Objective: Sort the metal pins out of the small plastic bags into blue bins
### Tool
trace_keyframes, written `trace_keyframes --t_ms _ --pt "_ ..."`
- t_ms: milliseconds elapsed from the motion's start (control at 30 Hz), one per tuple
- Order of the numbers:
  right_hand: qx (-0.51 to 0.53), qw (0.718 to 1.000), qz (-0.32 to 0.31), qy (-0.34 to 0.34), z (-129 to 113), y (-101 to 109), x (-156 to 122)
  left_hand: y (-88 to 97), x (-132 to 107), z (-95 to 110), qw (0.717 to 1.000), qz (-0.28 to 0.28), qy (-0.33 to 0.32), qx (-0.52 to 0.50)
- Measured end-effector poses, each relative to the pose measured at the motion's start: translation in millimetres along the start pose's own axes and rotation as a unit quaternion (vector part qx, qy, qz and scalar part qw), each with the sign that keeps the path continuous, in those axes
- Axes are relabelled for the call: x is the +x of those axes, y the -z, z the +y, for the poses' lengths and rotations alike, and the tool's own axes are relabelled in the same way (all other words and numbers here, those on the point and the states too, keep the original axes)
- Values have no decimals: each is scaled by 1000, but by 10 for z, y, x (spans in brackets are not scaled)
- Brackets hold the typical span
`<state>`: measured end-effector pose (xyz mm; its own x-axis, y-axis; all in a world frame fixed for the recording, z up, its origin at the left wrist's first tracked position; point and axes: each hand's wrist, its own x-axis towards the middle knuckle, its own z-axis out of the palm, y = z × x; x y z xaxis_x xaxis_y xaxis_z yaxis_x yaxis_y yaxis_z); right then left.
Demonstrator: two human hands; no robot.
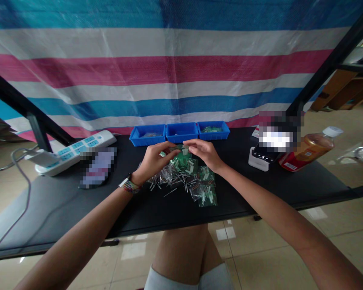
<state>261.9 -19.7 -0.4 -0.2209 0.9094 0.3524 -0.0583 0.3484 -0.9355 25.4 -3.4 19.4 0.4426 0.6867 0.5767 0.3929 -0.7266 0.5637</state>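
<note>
Between my two hands is a small clear-and-green plastic bag point(181, 158), held up above the heap. My left hand point(157, 158) is closed, its thumb and fingers pinching the bag's left side. On the other side, my right hand point(206, 153) pinches the bag's upper edge with its fingertips. Below them lies a pile of thin metal pins point(184, 181), rivet-like in shape. Filled small bags point(207, 195) with pale pieces inside lie at the pile's right. More clear plastic point(166, 174) shows under my left hand. The bag's contents are partly hidden by my fingers.
Three blue bins point(181, 139) stand in a row behind my hands; the left and right ones hold small parts. A white power strip point(78, 151) is on the left, near a blurred item point(98, 168). On the right are a phone on a stand point(258, 159) and a drink bottle point(310, 148).
</note>
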Motion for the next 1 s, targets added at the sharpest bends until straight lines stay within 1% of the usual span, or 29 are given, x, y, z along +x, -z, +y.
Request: trace_keyframes --t_ms 100,200,267,333,433,500,533,567,633,733,800,867,900,933,1000 --pt "21 999 -11 -38 10 -45 -9 -28 -7 19 998 -18 49 -39" --pt "53 997 -3 -61 37 -63 4 -29 -14 39 996 -24 47 -65" --pt "75 995 12 -70 42 -49 18 -5 -9 51 999 -18 12 -47" --pt "102 991 29 -79 32 -27 28 33 4 61 999 -22 -47 5" --pt "135 986 32 -90 7 -14 30 74 22 67 988 -64 -122 72" --pt "142 985 20 -93 -7 -24 20 74 18 64 983 -81 -142 85" --pt "141 985 12 -95 -13 -31 13 67 12 61 983 -78 -144 82" --pt "139 985 4 -97 -18 -38 5 56 5 59 985 -67 -139 75" --pt "130 986 -17 -100 -27 -42 -9 33 -7 58 992 -37 -110 55" --pt "82 993 -40 -73 -41 -28 -22 10 -11 65 999 -3 -25 24" --pt "20 999 -26 -31 -46 -18 -22 0 -3 70 1000 1 24 0" --pt "-40 999 6 7 -44 -19 -19 -15 4 69 998 6 53 -35" --pt "-57 998 17 13 -40 -24 -17 -26 5 66 997 6 62 -55" --pt "-58 998 19 9 -34 -32 -16 -39 3 63 995 4 69 -75" --pt "-20 999 1 -26 -19 -54 -16 -66 -7 60 991 -4 83 -100"
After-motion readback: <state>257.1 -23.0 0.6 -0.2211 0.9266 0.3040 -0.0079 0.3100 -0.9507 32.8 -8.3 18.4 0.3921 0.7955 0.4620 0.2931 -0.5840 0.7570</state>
